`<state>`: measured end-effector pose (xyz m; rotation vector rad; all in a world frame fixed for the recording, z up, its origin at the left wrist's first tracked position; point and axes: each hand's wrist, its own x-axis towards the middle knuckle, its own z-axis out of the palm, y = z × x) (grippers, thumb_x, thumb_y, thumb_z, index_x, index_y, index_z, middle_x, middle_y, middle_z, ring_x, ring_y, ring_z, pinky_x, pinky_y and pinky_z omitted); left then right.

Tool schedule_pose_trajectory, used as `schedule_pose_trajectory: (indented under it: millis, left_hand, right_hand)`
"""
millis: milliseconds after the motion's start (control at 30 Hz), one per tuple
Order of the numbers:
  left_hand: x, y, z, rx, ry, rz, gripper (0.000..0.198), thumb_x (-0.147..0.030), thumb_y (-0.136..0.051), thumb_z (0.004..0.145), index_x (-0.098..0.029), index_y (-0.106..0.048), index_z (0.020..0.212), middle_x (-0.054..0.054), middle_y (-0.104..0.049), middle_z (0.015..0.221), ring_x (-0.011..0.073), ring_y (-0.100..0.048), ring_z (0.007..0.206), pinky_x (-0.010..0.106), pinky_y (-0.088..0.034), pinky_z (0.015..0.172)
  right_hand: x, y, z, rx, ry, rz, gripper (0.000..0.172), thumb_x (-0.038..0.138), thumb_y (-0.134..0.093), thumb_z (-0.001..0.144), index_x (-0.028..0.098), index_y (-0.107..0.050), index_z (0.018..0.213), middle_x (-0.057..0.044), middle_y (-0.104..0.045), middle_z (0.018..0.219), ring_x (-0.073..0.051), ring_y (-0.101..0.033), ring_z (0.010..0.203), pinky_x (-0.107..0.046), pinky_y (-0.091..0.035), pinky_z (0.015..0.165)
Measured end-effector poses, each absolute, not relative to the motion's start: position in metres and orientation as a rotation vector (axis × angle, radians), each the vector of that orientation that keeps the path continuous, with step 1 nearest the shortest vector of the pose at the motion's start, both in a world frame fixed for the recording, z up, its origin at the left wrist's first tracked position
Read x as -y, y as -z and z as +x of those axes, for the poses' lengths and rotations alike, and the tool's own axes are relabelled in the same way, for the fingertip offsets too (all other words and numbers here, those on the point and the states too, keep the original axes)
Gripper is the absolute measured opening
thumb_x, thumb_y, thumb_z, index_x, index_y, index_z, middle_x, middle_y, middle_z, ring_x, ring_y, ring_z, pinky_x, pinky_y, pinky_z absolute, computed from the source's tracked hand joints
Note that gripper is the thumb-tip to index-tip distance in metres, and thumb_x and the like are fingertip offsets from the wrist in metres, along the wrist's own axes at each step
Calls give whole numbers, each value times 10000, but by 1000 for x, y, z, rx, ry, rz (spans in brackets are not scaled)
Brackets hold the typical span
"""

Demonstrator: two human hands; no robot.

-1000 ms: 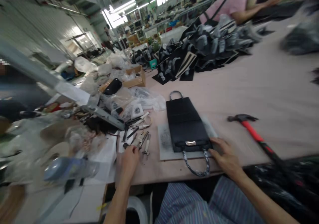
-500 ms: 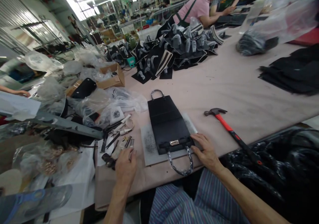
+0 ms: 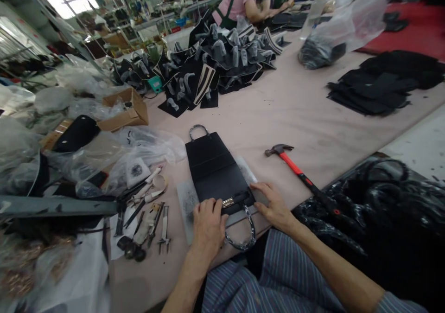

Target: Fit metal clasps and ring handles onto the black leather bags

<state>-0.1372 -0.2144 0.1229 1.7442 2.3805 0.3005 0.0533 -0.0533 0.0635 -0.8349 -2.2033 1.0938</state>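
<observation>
A black handbag (image 3: 219,171) lies flat and opened out on a pale board (image 3: 186,204) on the table in front of me. Near its close edge is a gold-coloured clasp (image 3: 227,202). One plastic-wrapped handle (image 3: 251,232) hangs toward me, the other lies at the far end. My left hand (image 3: 208,225) rests on the bag's near left corner, fingers bent over it and thumb by the handle. At the near right corner, my right hand (image 3: 274,208) touches the bag's edge, thumb and fingers apart. What lies under the left fingers is hidden.
A claw hammer (image 3: 292,164) with a red and black handle lies to the right. On the left are metal punches (image 3: 164,229), plastic bags (image 3: 118,153) and a cardboard box (image 3: 125,111). Black bag pieces (image 3: 222,58) are heaped behind; black sheets (image 3: 375,88) lie at right.
My left hand has moved right from the small tools onto the bag's near left corner, uncovering a metal punch. My right hand stays at the right corner. The camera view has shifted right.
</observation>
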Motion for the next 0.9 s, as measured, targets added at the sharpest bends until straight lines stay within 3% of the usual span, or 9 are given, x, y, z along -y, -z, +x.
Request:
schedule_pose_trajectory:
  millis: [200,300,433,467,533,700,800,900]
  left_hand:
    - [200,-126,-125,-2285,-264,1829,383,-143,-476,950,-189,-561,1321,119,-619,1299,283,-588,1175,471,-544,1004]
    - [220,-128,-142,-2080,-406,1900,514,-146,-428,964,-222,-436,1472,131,-514,1489,240,-519,1357,441,-492,1139]
    - [254,-124,-171,-1843,-249,2090,859,-415,-686,861,-247,-258,1587,147,-238,1693,365,-181,1581,655,-266,1267]
    - [259,-120,-175,-1821,-186,2144,928,-448,-738,816,-254,-261,1589,154,-219,1700,399,-147,1584,701,-245,1255]
    - [261,-111,-179,-1860,-123,2235,871,-378,-753,809,-258,-331,1562,167,-240,1691,424,-136,1581,732,-272,1226]
    - [251,-88,-174,-1977,-247,2480,535,-68,-583,829,-191,-570,1350,203,-443,1571,401,-239,1561,671,-432,1162]
    - [247,-85,-176,-1967,-517,2531,422,-70,-564,857,-185,-603,1261,200,-559,1473,357,-394,1499,613,-496,1127]
    - [239,-102,-185,-1974,-1006,2348,334,-124,-537,922,-186,-588,1246,169,-690,1302,258,-636,1279,447,-586,1031]
  right_hand:
    - [55,-64,58,2115,-1120,-845,550,162,-516,785,223,-576,1328,-85,-623,1272,-278,-492,1260,-529,-366,1126]
    - [56,-63,63,2158,-1092,-816,629,134,-517,759,221,-526,1382,-75,-621,1306,-280,-466,1296,-533,-348,1138]
    - [54,-62,66,2192,-1088,-809,632,149,-542,754,212,-517,1382,-82,-617,1315,-290,-462,1298,-538,-341,1139]
    - [54,-61,66,2190,-1083,-810,623,149,-547,750,206,-527,1370,-86,-614,1310,-291,-465,1290,-539,-344,1136]
    - [53,-60,65,2182,-1061,-806,603,143,-555,745,195,-540,1346,-93,-614,1291,-289,-476,1265,-533,-360,1120]
    - [51,-55,62,2204,-980,-745,526,109,-473,834,226,-530,1344,-74,-618,1281,-264,-495,1229,-516,-380,1081]
    - [52,-52,63,2200,-971,-716,528,87,-410,863,243,-506,1359,-62,-618,1285,-258,-492,1230,-526,-375,1072]
    - [53,-50,63,2166,-989,-712,530,92,-390,882,254,-488,1377,-58,-616,1282,-258,-497,1223,-529,-384,1062]
